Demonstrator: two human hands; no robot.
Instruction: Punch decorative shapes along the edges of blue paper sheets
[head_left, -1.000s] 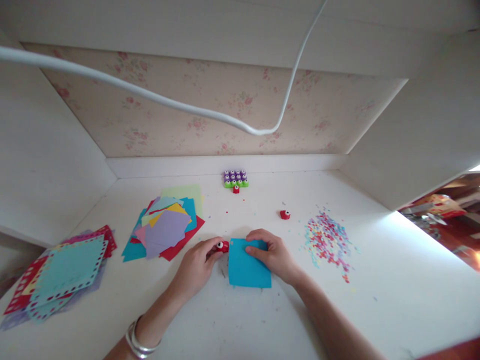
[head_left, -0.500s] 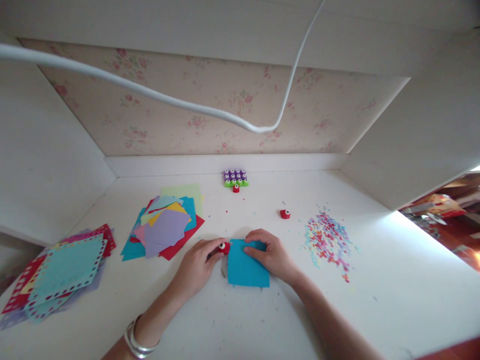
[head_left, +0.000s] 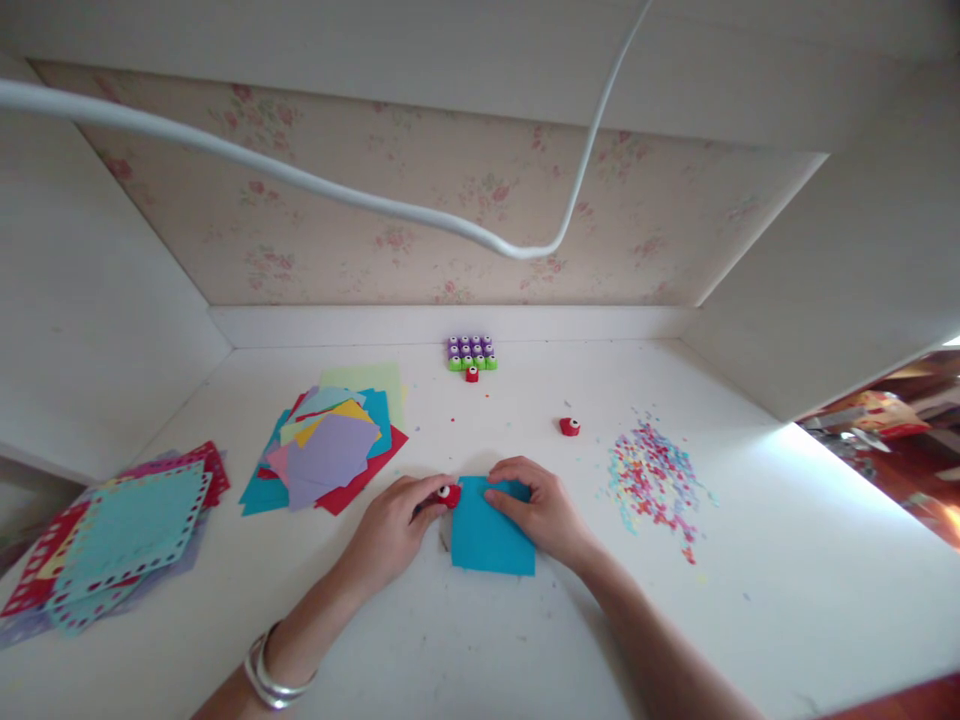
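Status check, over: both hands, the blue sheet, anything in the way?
Left hand gripping red craft punch at upper-left corner of blue paper sheet. Right hand holding the sheet. Second red punch lies beyond right hand, apart from sheet.

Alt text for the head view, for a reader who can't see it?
A person's left hand holds a red punch at the upper left edge of a blue sheet gripped by the right hand, at a white table. Piles of coloured paper and hole-edged sheets lie to the left, confetti to the right; more small punches sit behind.
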